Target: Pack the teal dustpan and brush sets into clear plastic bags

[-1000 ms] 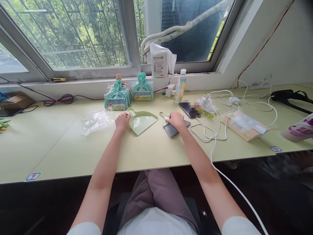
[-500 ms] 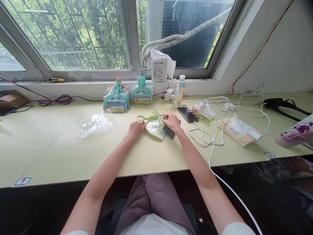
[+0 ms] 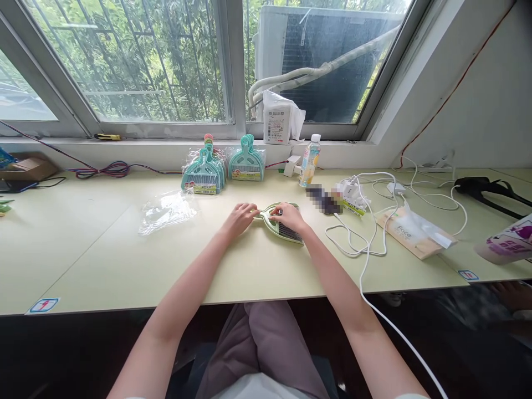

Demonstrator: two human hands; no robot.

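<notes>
A small pale green dustpan lies on the pale green table with a matching hand brush nested in it, grey bristles showing at the near edge. My right hand rests on top of the brush, fingers curled over it. My left hand is at the handle end of the pair, fingertips pinching the handles. A crumpled clear plastic bag lies to the left of my left hand.
Packaged teal dustpan sets stand against the window ledge. To the right lie a drink bottle, a phone, white cables, a tissue pack and a black strap. A cardboard box sits far left.
The brush and dustpan lay apart a second ago, one under each hand. My hands brought them together, and the brush now sits inside the dustpan with handles aligned.
</notes>
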